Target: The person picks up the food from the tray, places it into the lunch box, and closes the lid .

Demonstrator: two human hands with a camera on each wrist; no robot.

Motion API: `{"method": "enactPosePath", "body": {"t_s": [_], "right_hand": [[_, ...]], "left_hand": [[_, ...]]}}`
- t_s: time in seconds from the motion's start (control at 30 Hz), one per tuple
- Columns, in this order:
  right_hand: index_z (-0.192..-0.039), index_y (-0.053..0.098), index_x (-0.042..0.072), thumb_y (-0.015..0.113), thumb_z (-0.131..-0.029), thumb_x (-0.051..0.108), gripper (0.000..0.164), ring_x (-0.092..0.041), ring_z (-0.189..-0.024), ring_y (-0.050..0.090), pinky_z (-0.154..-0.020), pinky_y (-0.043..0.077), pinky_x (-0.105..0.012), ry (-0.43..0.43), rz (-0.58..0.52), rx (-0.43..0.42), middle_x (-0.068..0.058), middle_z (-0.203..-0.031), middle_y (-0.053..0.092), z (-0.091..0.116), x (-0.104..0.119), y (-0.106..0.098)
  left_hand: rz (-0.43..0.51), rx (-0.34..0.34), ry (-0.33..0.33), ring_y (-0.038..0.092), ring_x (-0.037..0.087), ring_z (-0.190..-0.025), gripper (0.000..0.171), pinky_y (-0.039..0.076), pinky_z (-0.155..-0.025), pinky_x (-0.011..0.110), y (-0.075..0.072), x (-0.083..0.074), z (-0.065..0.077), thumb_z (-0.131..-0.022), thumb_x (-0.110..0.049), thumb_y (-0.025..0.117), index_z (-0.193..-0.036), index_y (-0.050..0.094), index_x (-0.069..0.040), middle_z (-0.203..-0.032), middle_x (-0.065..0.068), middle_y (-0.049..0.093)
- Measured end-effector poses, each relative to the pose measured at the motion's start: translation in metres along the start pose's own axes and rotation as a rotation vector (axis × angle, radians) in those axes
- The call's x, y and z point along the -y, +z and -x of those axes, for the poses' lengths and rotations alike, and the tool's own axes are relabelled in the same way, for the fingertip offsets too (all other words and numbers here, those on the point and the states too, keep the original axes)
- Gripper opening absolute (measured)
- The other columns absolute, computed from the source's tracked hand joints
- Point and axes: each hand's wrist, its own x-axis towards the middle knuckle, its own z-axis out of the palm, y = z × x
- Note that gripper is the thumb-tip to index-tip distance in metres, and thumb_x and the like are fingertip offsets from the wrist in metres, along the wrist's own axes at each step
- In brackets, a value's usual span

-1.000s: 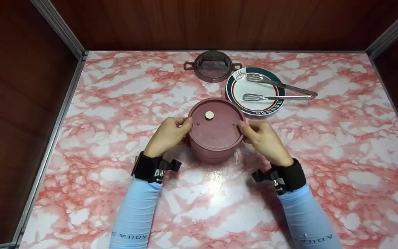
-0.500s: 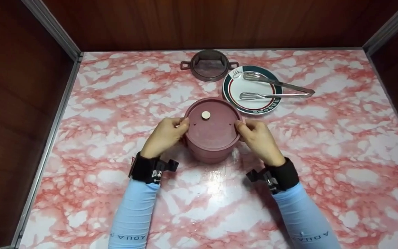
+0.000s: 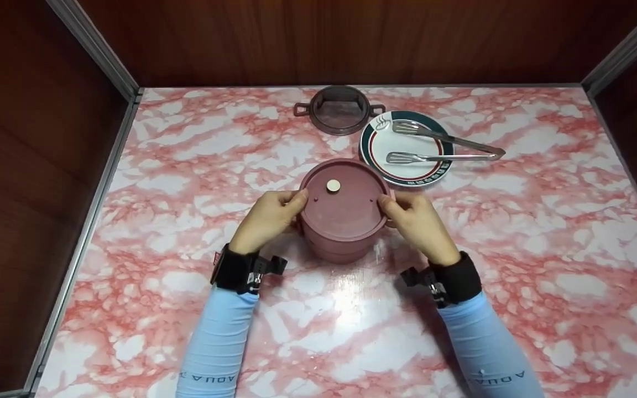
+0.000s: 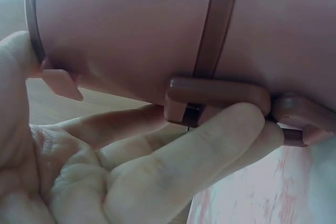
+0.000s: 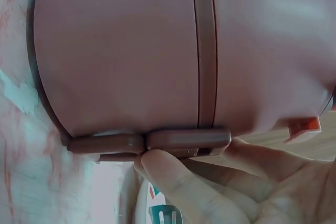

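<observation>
A round, dusky-pink stacked lunch box (image 3: 346,224) stands mid-table, its lid (image 3: 346,213) on top with a cream knob (image 3: 333,186). My left hand (image 3: 269,215) holds its left side, thumb on the lid's rim. In the left wrist view, fingers (image 4: 226,129) of that hand press against a brown side handle (image 4: 218,93) of the middle tier. On the opposite side my right hand (image 3: 418,221) grips likewise, thumb at the rim. The right wrist view has its fingers (image 5: 168,169) against two side handles (image 5: 186,139). A lid tab (image 5: 303,128) sticks out there.
Behind the lunch box is a brown see-through round piece (image 3: 339,113) with two side handles. Right of it lies a white plate (image 3: 379,146) with a green rim, metal tongs (image 3: 462,157) across it. Wooden panels (image 3: 351,44) wall the marbled table (image 3: 545,221).
The head view shifts slightly. Both hands keep their hold on the lunch box, which stays in nearly the same place with its lid on.
</observation>
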Motion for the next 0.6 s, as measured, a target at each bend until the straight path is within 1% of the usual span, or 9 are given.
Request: {"method": "enactPosePath", "body": {"t_s": [0.1, 0.13, 0.2, 0.23, 0.3, 0.4, 0.53, 0.6], "right_hand": [[-0.100, 0.072, -0.002, 0.057, -0.101, 0.029, 0.034, -0.019, -0.083, 0.069, -0.077, 0.058, -0.032, 0.003, -0.065, 0.030, -0.013, -0.089, 0.070, 0.000, -0.001, -0.002], [-0.101, 0.072, -0.001, 0.057, -0.100, 0.031, 0.035, -0.018, -0.083, 0.069, -0.078, 0.058, -0.033, 0.001, -0.070, 0.034, -0.012, -0.089, 0.070, 0.001, -0.002, -0.004], [-0.104, 0.071, -0.002, 0.057, -0.101, 0.030, 0.035, -0.020, -0.085, 0.071, -0.079, 0.058, -0.037, 0.021, -0.078, 0.052, -0.014, -0.092, 0.071, 0.001, -0.003, -0.007], [-0.106, 0.071, -0.002, 0.057, -0.100, 0.032, 0.037, -0.020, -0.086, 0.071, -0.080, 0.058, -0.039, 0.026, -0.083, 0.062, -0.015, -0.094, 0.071, 0.002, -0.002, -0.010], [-0.107, 0.071, -0.001, 0.057, -0.100, 0.034, 0.038, -0.021, -0.085, 0.072, -0.080, 0.058, -0.042, 0.035, -0.058, 0.077, -0.015, -0.096, 0.072, 0.002, -0.003, -0.016], [-0.105, 0.072, -0.001, 0.057, -0.100, 0.037, 0.041, -0.020, -0.083, 0.071, -0.077, 0.059, -0.040, 0.017, 0.001, 0.102, -0.014, -0.095, 0.072, 0.004, -0.003, -0.026], [-0.101, 0.073, 0.002, 0.056, -0.100, 0.043, 0.044, -0.021, -0.084, 0.071, -0.076, 0.059, -0.039, -0.032, 0.067, 0.161, -0.011, -0.092, 0.071, 0.003, -0.006, -0.037], [-0.100, 0.072, 0.004, 0.055, -0.101, 0.044, 0.044, -0.024, -0.085, 0.071, -0.078, 0.058, -0.041, -0.048, 0.091, 0.188, -0.010, -0.090, 0.070, 0.003, -0.007, -0.040]], "left_hand": [[-0.011, -0.010, 0.003, 0.064, 0.028, -0.072, 0.044, 0.057, -0.074, 0.048, 0.001, 0.001, 0.000, -0.098, -0.048, 0.058, -0.083, 0.070, -0.008, -0.073, 0.007, 0.062], [-0.010, -0.012, 0.005, 0.064, 0.029, -0.072, 0.045, 0.057, -0.073, 0.048, 0.002, 0.001, -0.001, -0.098, -0.049, 0.058, -0.082, 0.070, -0.009, -0.073, 0.007, 0.063], [0.003, -0.012, 0.009, 0.065, 0.029, -0.073, 0.047, 0.057, -0.073, 0.047, 0.005, 0.001, -0.002, -0.097, -0.051, 0.058, -0.081, 0.069, -0.009, -0.074, 0.008, 0.064], [0.002, -0.011, 0.015, 0.065, 0.027, -0.072, 0.047, 0.057, -0.072, 0.046, 0.006, 0.001, -0.002, -0.096, -0.052, 0.058, -0.081, 0.069, -0.009, -0.075, 0.008, 0.066], [-0.004, -0.015, 0.026, 0.065, 0.024, -0.071, 0.049, 0.058, -0.070, 0.044, 0.010, 0.001, -0.003, -0.095, -0.055, 0.058, -0.079, 0.069, -0.010, -0.074, 0.007, 0.066], [-0.025, -0.021, 0.053, 0.064, 0.022, -0.071, 0.050, 0.057, -0.067, 0.038, 0.017, 0.001, -0.004, -0.095, -0.058, 0.057, -0.078, 0.068, -0.012, -0.074, 0.004, 0.065], [-0.064, -0.057, 0.090, 0.056, 0.016, -0.063, 0.053, 0.049, -0.061, 0.031, 0.023, 0.000, -0.006, -0.095, -0.060, 0.055, -0.068, 0.060, -0.015, -0.065, 0.000, 0.056], [-0.079, -0.075, 0.103, 0.050, 0.015, -0.059, 0.054, 0.044, -0.057, 0.030, 0.025, 0.000, -0.006, -0.095, -0.061, 0.053, -0.064, 0.053, -0.017, -0.061, -0.002, 0.049]]}}
